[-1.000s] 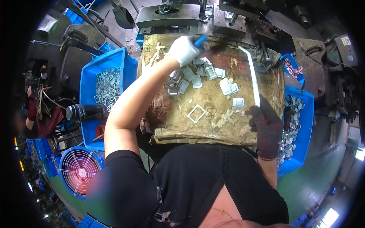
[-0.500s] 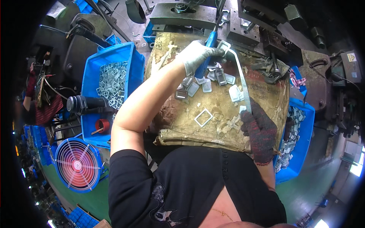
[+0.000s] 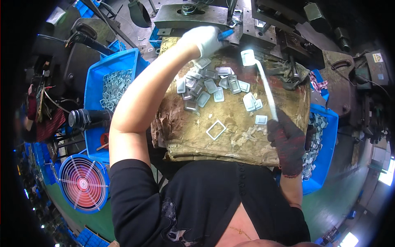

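Note:
My left hand, in a white glove, is closed round a blue-handled tool at the press's near edge; its working end is hidden. My right hand, in a dark knitted glove, grips a long ribbed metal rod that points away from me. At the rod's far end is a small pale rectangular piece, apart from my left hand. Between the hands, several shallow rectangular metal pieces lie piled on the worn cardboard. An open rectangular frame lies nearer me, and one piece sits beside my right hand.
Metal press blocks stand beyond the cardboard. At left, a blue bin holds metal frames; another blue bin with metal pieces is at right. A crumpled cloth lies far right on the cardboard. A round fan stands lower left.
My left hand has moved away from me with the blue-handled tool, leaving the rod's tip and uncovering more of the pile. My right hand and the rod have shifted slightly right.

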Tool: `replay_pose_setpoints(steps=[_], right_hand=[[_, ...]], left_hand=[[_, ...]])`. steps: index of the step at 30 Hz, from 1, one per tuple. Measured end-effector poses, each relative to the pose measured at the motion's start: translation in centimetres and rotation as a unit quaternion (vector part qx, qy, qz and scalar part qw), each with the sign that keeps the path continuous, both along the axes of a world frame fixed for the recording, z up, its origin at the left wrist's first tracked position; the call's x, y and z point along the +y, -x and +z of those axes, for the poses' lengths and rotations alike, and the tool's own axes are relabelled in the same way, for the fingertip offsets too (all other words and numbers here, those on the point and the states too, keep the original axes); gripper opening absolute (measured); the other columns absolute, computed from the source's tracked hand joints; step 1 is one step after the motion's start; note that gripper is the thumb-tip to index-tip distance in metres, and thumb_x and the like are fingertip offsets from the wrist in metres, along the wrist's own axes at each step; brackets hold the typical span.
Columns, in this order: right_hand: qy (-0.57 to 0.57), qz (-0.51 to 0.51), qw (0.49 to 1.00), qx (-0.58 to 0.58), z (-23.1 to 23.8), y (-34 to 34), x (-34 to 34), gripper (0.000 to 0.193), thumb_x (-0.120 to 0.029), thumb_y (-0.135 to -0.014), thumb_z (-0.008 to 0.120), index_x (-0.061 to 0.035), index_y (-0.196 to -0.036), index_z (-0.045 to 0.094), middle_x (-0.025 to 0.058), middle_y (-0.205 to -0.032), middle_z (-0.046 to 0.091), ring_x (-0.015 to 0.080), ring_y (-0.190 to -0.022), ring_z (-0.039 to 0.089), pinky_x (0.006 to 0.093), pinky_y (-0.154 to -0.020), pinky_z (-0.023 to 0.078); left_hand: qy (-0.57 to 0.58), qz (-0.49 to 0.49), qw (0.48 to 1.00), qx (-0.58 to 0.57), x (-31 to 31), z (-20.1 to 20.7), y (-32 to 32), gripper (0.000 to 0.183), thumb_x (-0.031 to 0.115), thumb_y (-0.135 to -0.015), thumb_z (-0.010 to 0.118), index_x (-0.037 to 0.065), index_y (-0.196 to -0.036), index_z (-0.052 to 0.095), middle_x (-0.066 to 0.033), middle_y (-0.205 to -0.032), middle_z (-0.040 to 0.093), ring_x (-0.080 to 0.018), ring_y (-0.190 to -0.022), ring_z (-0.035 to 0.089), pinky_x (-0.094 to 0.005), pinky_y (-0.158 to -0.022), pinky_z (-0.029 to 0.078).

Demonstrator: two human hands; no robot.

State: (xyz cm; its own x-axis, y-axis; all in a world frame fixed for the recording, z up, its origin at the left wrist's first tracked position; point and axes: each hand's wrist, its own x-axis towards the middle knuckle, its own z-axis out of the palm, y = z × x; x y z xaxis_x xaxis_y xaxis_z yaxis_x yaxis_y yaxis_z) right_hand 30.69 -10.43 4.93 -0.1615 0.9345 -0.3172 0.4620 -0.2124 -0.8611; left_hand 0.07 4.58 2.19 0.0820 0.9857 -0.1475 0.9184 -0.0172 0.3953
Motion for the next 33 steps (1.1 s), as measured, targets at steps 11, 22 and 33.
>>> replay_pose_setpoints(steps=[11, 22, 33], right_hand=[[-0.081, -0.124, 0.988, 0.039, 1.3, 3.2, 4.7, 0.044, -0.019, -0.089, 0.067, -0.0107, -0.131, 0.059, -0.0032, -0.082, 0.062, 0.0037, -0.064, 0.053, 0.0194, -0.053, 0.043], [-0.158, -0.088, 0.981, -0.067, -1.9, 5.6, 8.7, 0.036, -0.016, -0.087, 0.068, -0.0087, -0.123, 0.064, 0.0009, -0.087, 0.069, 0.0084, -0.061, 0.057, 0.0265, -0.056, 0.046], [-0.091, -0.143, 0.985, -0.024, 0.3, 3.0, 2.9, 0.04, -0.015, -0.089, 0.066, -0.0077, -0.128, 0.06, 0.0016, -0.082, 0.065, 0.0063, -0.062, 0.056, 0.0212, -0.053, 0.044]], left_hand=[[-0.188, 0.081, 0.975, 0.091, 4.7, 1.3, -2.0, 0.023, 0.018, -0.08, 0.056, 0.002, -0.079, 0.073, -0.0221, -0.079, 0.069, -0.0345, -0.077, 0.07, -0.0421, -0.068, 0.056], [-0.026, -0.122, 0.992, 0.027, -7.6, -2.7, 1.3, 0.041, 0.027, -0.073, 0.077, 0.012, -0.109, 0.066, -0.0161, -0.105, 0.064, -0.0324, -0.094, 0.064, -0.0401, -0.081, 0.052], [0.064, 0.17, 0.931, -0.317, -5.7, -3.2, 2.5, 0.03, 0.024, -0.081, 0.076, 0.003, -0.099, 0.067, -0.0078, -0.079, 0.071, -0.0119, -0.062, 0.063, -0.026, -0.059, 0.049]])
